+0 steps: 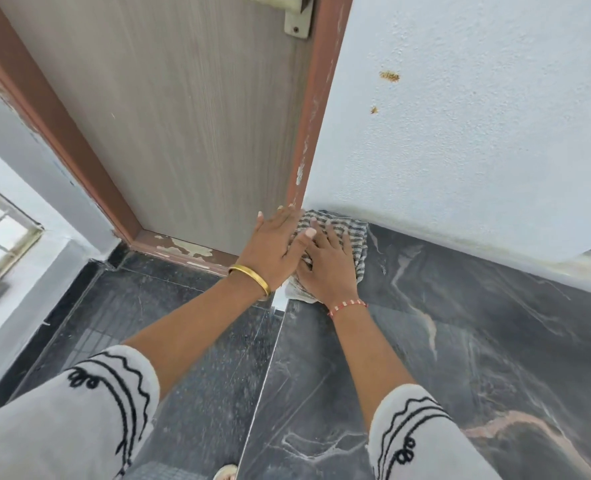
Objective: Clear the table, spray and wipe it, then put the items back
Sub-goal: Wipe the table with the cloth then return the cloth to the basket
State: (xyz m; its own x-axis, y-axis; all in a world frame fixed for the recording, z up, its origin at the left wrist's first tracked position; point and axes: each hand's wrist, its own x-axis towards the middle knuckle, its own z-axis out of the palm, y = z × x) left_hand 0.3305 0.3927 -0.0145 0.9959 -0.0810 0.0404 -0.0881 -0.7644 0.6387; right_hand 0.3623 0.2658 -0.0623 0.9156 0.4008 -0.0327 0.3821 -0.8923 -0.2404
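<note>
Both hands press a striped grey-and-white cloth onto the far corner of the dark marble table, up at about twelve o'clock, where the tabletop meets the white wall and the brown door frame. The right hand lies flat on the cloth, fingers spread, palm down. The left hand is also open and flat, its thumb overlapping the cloth's left edge and its fingertips reaching toward the door frame. No items or spray bottle show on the visible tabletop, so this looks like the wiping step. The next move likely calls for drawing the cloth back toward six o'clock, then sweeping across to three o'clock, keeping even downward pressure.
</note>
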